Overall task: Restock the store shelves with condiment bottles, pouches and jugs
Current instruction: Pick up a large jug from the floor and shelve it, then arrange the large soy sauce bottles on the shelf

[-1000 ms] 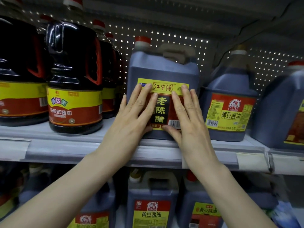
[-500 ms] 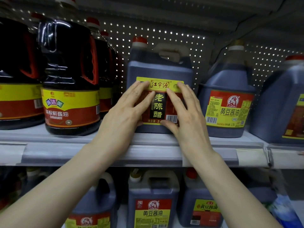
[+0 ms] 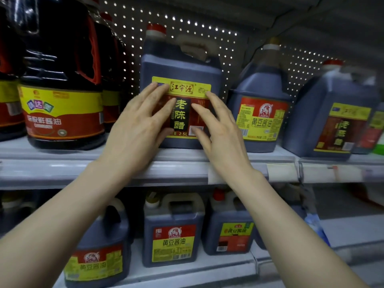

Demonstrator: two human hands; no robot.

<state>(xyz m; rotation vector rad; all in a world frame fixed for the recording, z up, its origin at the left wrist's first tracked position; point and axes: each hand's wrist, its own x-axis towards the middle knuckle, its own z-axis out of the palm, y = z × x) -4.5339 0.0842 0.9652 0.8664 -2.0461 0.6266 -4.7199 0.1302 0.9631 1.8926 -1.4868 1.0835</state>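
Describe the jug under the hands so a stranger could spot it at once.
Look at the upper shelf. The jug stands mid-shelf, between a glossy black bottle and a rounder jug. Unlike both, its label has a black centre strip.

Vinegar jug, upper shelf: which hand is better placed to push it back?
Left, probably. The left hand lies flat on the vinegar jug; the right hand sits toward its right edge, only fingertips touching.

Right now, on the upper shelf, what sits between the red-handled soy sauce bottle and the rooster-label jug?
The vinegar jug, with the left hand and right hand flat on its front; head view.
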